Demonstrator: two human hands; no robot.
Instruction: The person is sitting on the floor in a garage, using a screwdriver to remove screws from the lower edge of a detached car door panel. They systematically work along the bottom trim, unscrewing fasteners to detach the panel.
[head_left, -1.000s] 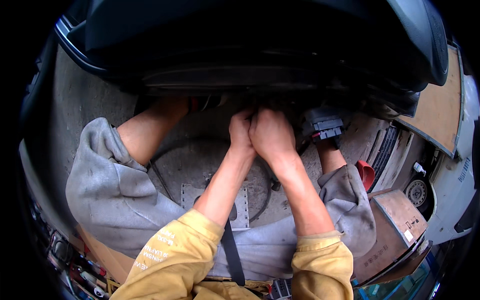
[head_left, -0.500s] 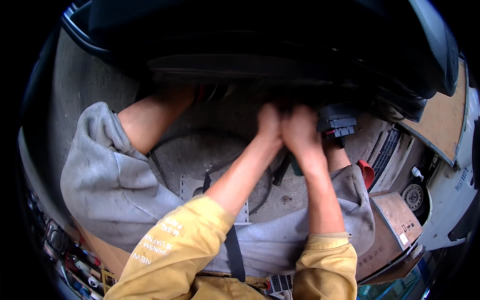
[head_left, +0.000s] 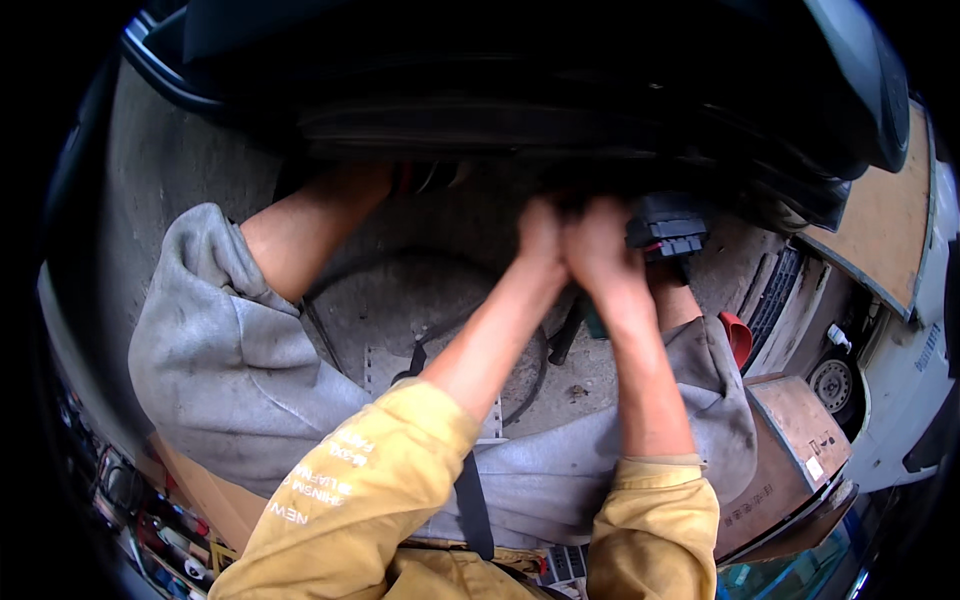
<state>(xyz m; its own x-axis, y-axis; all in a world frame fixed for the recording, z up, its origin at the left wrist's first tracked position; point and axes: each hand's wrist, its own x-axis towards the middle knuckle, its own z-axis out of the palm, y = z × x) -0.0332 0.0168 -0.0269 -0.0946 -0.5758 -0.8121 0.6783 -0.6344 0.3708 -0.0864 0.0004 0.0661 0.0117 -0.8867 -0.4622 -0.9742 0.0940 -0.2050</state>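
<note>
My left hand [head_left: 540,232] and my right hand [head_left: 600,245] are side by side, nearly touching, below the lower edge of a dark vehicle body panel [head_left: 430,132]. Both look closed, with fingers curled away into shadow. Whatever they grip is hidden, and the right hand is slightly blurred. Just right of my right hand sits a dark grey, blocky plastic part [head_left: 668,225]. Under my right forearm a black rod-shaped handle [head_left: 568,335] lies on the floor, with a bit of something teal [head_left: 596,325] beside it.
A black hose or cable [head_left: 395,257] loops over the concrete floor between my legs. A red cup-like object [head_left: 737,338] is by my right knee. Farther right are a cardboard box [head_left: 795,415], a dark grille [head_left: 778,290] and a white vehicle [head_left: 905,400].
The view has shifted slightly. Both hands stay close together below the panel, with the right hand blurred in both frames. Nothing is visibly taken up or let go.
</note>
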